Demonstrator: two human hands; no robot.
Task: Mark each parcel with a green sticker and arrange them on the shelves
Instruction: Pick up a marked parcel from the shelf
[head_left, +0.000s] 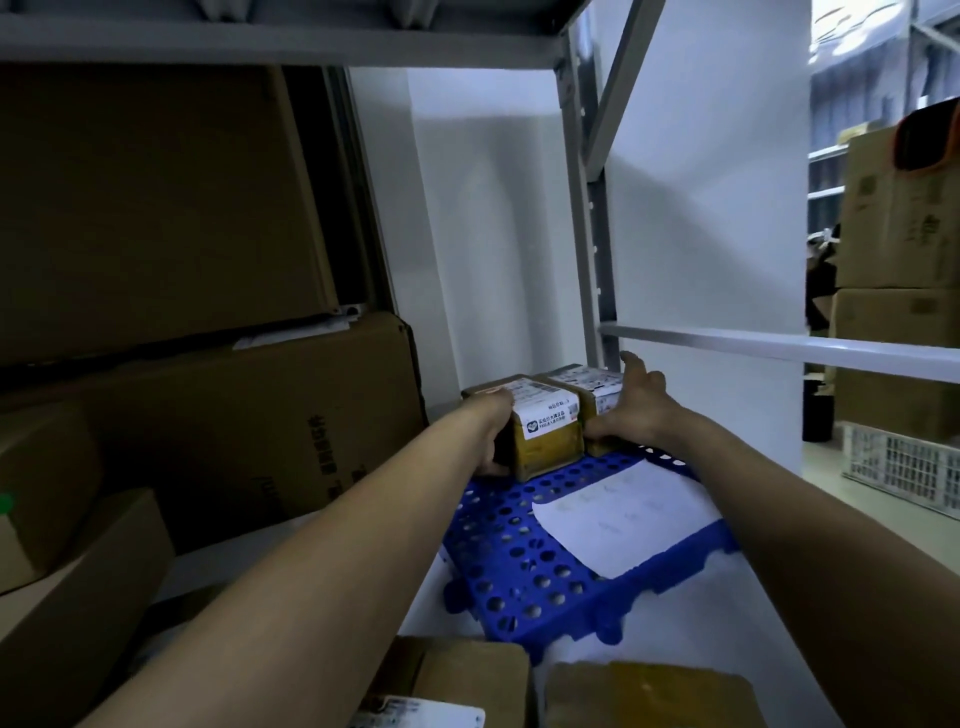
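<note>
Pressure from both sides should pack the pair snug: my left hand (491, 441) grips the left parcel (545, 434), my right hand (634, 402) pushes straight-fingered against the right parcel (589, 389).

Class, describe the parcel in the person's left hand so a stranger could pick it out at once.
Find the blue perforated mat on the white shelf. At its far end two small yellow-taped parcels stand side by side. Ours is the left parcel, nearer the camera, gripped by the left hand.
</note>
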